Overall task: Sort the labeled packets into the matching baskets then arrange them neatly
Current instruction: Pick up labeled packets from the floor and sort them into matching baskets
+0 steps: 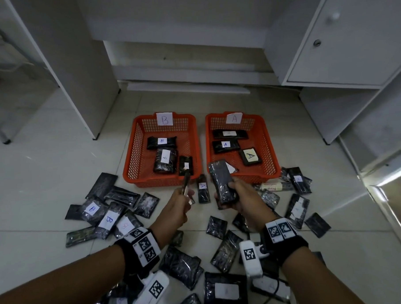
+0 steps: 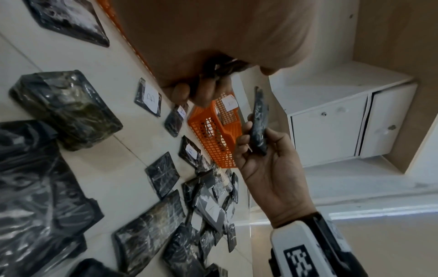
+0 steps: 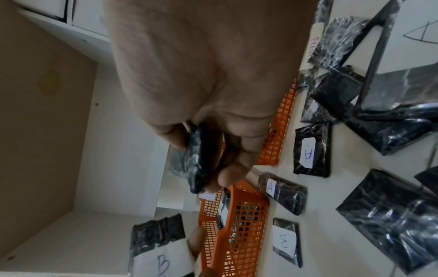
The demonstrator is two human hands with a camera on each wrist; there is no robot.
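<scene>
Two orange baskets stand on the floor, basket B (image 1: 131, 155) on the left and basket A (image 1: 267, 146) on the right, each with a few black packets inside. My left hand (image 1: 188, 196) grips a thin black packet (image 1: 186, 181) edge-on just before basket B's front rim. The right wrist view shows a B label on that packet (image 3: 157, 241). My right hand (image 1: 231, 193) grips a black packet (image 1: 220, 181) upright over basket A's near left corner, its label hidden from the head view. The same packet (image 2: 259, 121) appears in the left wrist view.
Several black packets (image 1: 105, 215) labelled A or B lie scattered on the tiled floor around and below my arms. One A packet (image 1: 203, 189) lies between the baskets. A white tube (image 1: 271, 187) lies by basket A. White cabinets (image 1: 342, 49) stand behind and right.
</scene>
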